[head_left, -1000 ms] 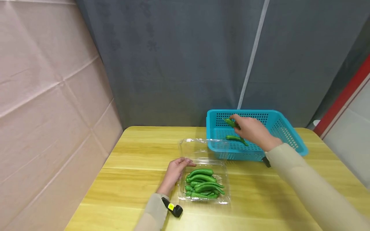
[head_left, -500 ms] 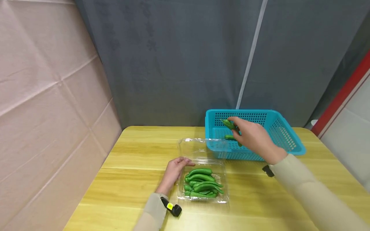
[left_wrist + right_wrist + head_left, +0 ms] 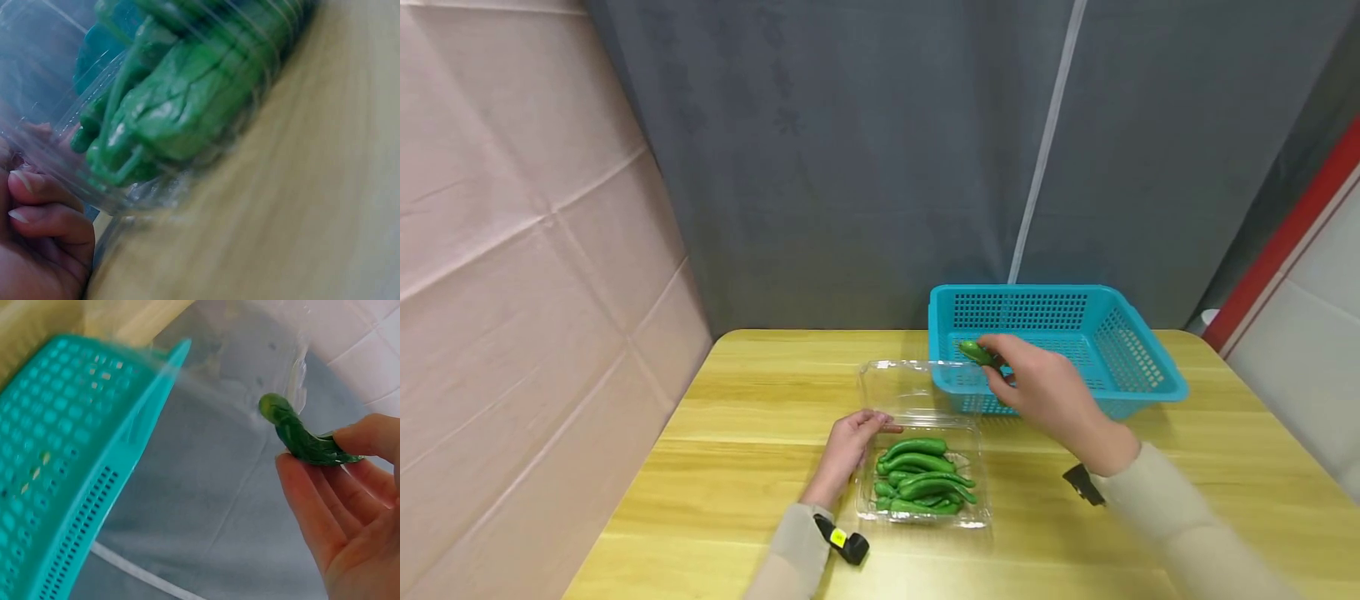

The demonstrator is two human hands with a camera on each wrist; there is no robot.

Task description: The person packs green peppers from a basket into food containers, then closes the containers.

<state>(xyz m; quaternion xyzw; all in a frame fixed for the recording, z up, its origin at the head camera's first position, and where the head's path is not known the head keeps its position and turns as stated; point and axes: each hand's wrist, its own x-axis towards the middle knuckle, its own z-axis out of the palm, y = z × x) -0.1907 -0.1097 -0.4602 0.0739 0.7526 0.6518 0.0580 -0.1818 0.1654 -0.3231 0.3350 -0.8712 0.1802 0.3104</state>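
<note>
A clear plastic clamshell container (image 3: 985, 492) lies on the table with its lid (image 3: 895, 383) raised toward the back. Several green chili peppers (image 3: 925, 462) are heaped in its base. My left hand (image 3: 846, 450) pinches the container's left side near the hinge; in the left wrist view its fingers (image 3: 53, 219) curl at the clear edge. Between the thumb and fingertips of my right hand (image 3: 1037, 387) is a green chili pepper (image 3: 306, 440), one end sticking out past the fingers. That hand is over the front left of a blue plastic basket (image 3: 1138, 392), near the lid.
The perforated basket stands at the back right of the wooden table (image 3: 737, 467), partly behind the raised lid. A grey curtain (image 3: 850, 183) hangs behind the table, and a pale wall covering (image 3: 542, 275) is on the left.
My right hand has moved left and toward me with the pepper, from over the basket to its front rim. The pepper seen earlier in the basket no longer shows. My left hand stays put.
</note>
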